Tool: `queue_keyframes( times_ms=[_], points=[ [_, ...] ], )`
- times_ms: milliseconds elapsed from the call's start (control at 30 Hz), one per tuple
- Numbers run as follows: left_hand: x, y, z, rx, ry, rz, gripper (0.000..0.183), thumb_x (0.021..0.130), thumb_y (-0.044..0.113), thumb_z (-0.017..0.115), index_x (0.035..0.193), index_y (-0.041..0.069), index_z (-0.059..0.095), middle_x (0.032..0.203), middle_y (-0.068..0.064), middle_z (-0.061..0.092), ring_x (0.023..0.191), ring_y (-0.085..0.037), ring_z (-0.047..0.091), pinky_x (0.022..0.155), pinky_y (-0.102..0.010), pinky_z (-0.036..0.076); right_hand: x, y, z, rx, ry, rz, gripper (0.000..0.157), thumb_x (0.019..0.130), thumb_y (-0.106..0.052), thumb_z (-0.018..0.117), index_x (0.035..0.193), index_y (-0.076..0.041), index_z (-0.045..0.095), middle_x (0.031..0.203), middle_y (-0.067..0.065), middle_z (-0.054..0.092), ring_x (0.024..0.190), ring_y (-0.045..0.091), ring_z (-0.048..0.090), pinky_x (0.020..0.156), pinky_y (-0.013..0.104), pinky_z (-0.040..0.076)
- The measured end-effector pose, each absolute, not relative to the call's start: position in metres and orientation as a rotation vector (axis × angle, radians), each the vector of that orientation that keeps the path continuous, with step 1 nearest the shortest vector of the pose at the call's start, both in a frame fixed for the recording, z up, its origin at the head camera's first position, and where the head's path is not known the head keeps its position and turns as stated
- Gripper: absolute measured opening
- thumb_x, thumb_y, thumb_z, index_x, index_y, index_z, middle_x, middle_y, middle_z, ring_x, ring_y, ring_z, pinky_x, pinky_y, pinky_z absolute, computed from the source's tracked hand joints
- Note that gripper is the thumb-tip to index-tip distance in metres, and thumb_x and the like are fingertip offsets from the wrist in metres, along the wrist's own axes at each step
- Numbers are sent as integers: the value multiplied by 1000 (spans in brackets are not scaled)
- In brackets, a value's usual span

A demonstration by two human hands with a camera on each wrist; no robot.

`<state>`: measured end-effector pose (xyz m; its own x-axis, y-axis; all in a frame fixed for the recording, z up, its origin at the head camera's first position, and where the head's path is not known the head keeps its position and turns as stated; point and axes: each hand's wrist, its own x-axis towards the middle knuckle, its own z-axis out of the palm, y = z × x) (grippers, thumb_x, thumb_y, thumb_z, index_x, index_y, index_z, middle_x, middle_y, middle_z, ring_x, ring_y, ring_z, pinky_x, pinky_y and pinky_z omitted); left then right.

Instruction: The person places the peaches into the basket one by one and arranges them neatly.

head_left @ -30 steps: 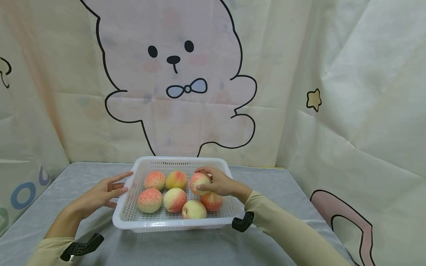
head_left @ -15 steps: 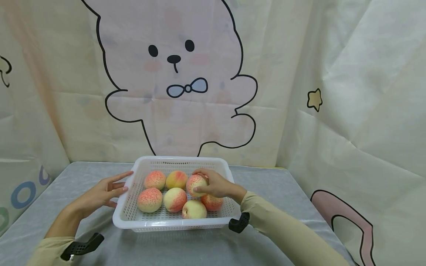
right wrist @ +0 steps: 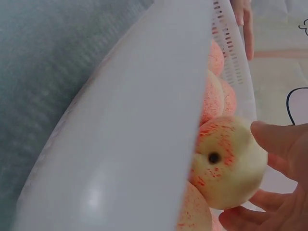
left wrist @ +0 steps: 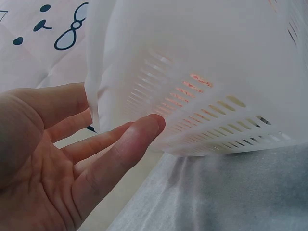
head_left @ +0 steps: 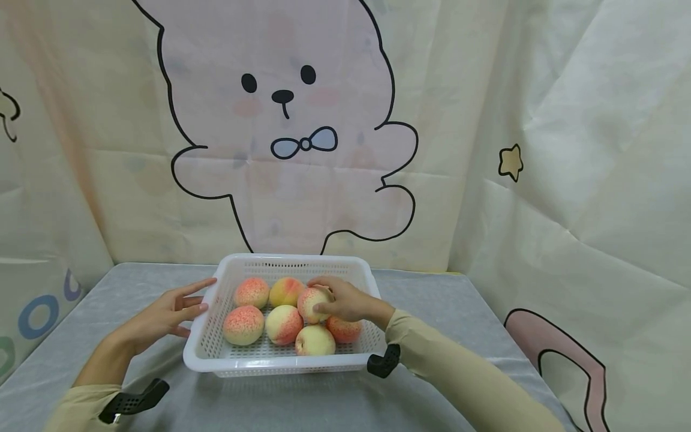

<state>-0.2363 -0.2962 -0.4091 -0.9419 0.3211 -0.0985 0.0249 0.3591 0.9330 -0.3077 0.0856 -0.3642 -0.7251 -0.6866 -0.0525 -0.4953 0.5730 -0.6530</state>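
My right hand [head_left: 351, 300] grips a pale peach with red speckles [head_left: 310, 305] inside a white plastic basket [head_left: 291, 362]. In the right wrist view the thumb is on one side of this peach [right wrist: 236, 173] and the fingers are on the other; a dark dimple faces the camera. Several more peaches lie on the basket floor, among them a yellow-orange one [head_left: 287, 292], a pale one [head_left: 315, 341] and a redder one [head_left: 344, 329] partly under the right hand. At the basket's left rim, my left hand [head_left: 156, 315] rests with loosely extended fingers; its thumb [left wrist: 137, 139] lies against the slotted wall.
The basket stands on a table with a grey cloth [head_left: 270, 402]. Behind it hangs a curtain [head_left: 335, 204] printed with a cartoon bear, and more printed cloth [head_left: 567, 180] hangs at the right. A black wrist strap [head_left: 135, 401] sits on each forearm.
My right hand has shifted a little left with the peach, bringing it over beside the middle peaches. The left hand and the basket have stayed in place.
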Motion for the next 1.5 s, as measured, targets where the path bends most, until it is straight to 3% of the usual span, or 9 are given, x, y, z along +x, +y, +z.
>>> queue_keyframes(
  times_ms=[200,600,933,1167,1500],
  points=[
    [-237,-296,-409,304,2361,1613,75,104,28,56,163,12,13,159,-35,28,132,-43,55,82,-53,60,-307,88,-359,-951,2483,-858,50,97,-17,66,144,-5,52,149,15,53,136,33,49,111,58,42],
    [-235,-294,-407,308,2362,1611,74,105,27,55,163,11,13,160,-35,27,133,-45,54,82,-53,60,-306,91,-359,-893,2462,-801,53,99,-24,65,148,-12,49,152,11,51,139,32,48,113,56,42],
    [-235,-294,-408,302,2376,1608,74,104,27,56,163,11,14,160,-35,27,131,-45,55,81,-53,61,-304,92,-360,-916,2410,-847,55,100,-22,64,150,-8,46,152,14,50,140,32,47,115,57,40],
    [-235,-295,-409,292,2371,1607,74,104,28,56,163,11,14,160,-35,27,131,-44,55,82,-52,61,-306,95,-359,-964,2393,-886,55,101,-19,63,150,-2,45,149,18,53,134,36,52,111,56,44],
    [-237,-296,-410,298,2358,1609,75,105,27,56,163,12,13,160,-34,28,131,-41,57,82,-52,61,-310,102,-358,-996,2449,-889,53,101,-21,62,148,-4,47,151,21,49,137,43,48,111,60,42]
  ],
)
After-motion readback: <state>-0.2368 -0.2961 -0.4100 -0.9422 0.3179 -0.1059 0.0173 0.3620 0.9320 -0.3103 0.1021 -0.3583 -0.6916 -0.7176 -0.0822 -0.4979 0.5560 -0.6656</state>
